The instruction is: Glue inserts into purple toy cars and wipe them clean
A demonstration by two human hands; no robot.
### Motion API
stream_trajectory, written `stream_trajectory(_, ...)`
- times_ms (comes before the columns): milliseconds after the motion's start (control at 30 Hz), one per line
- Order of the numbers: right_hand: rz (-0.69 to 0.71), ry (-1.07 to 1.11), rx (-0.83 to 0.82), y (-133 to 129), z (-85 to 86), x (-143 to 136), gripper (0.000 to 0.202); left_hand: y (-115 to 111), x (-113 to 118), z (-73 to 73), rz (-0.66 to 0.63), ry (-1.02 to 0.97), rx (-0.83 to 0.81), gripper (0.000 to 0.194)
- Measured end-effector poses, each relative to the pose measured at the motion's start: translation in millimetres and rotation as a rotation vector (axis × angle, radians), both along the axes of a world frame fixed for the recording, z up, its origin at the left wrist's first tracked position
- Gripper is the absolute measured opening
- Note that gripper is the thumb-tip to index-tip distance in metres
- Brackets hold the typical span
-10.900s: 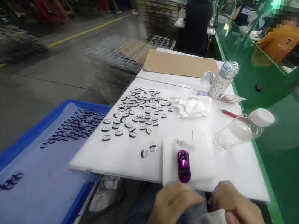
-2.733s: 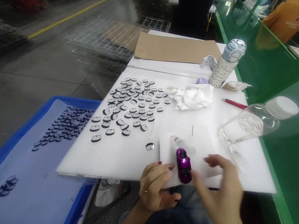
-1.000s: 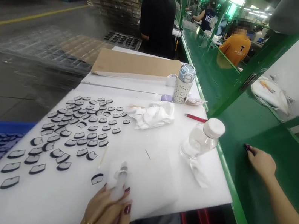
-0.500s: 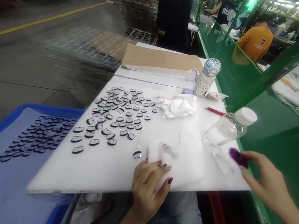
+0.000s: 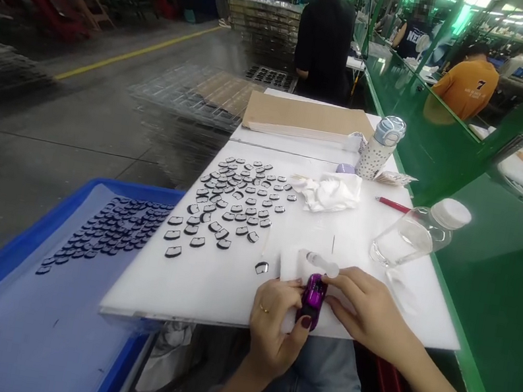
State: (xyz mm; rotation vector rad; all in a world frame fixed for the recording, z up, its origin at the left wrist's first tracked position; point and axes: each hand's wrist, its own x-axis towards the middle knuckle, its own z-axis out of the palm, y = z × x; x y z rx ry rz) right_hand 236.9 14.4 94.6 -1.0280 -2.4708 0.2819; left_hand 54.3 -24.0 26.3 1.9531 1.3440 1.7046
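A small shiny purple toy car (image 5: 313, 300) is held upright between both hands near the front edge of the white table (image 5: 224, 297). The fingers and thumb of my left hand (image 5: 277, 319) grip its left and lower side. At its upper right, my right hand (image 5: 364, 303) pinches it. Just behind the car, a small translucent tube (image 5: 322, 263) lies by a white sheet. One dark-rimmed curved piece (image 5: 261, 267) sits left of the sheet, and several similar pieces (image 5: 228, 216) spread over the table's left part.
A clear bottle (image 5: 409, 237), red pen (image 5: 393, 205), crumpled tissue (image 5: 329, 193) and speckled cup (image 5: 380, 148) stand or lie farther back. Cardboard (image 5: 305, 116) covers the table's far end. At left, a blue tray (image 5: 84, 327) holds more pieces. People (image 5: 325, 39) are in the background.
My right hand has brought the purple car from the right side of the table to my left hand, which now grips it too. The camera view has shifted left.
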Motion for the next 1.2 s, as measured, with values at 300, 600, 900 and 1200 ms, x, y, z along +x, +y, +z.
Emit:
stream_trajectory(300, -0.174, 0.334, -0.115, 17, 2.7, -34, 0.024, -4, -20, 8.4, -0.26, 0.084, -0.212, 0.035)
stream_trajectory(600, -0.075, 0.691, -0.427, 4, 26.0, -28, 0.015, 2, -18, -0.7, -0.226, 0.137, -0.162, 0.047)
stream_trajectory(900, -0.005, 1.161, -0.772, -23, -1.9, -24, 0.044, 3, -12, -0.8, -0.159, 0.01, -0.1, 0.052)
stream_trajectory(1200, 0.37, 1.464, -0.968, -16, 35.7, -38, 0.057, 2, -11, 3.2, -0.124, 0.088, -0.124, 0.055)
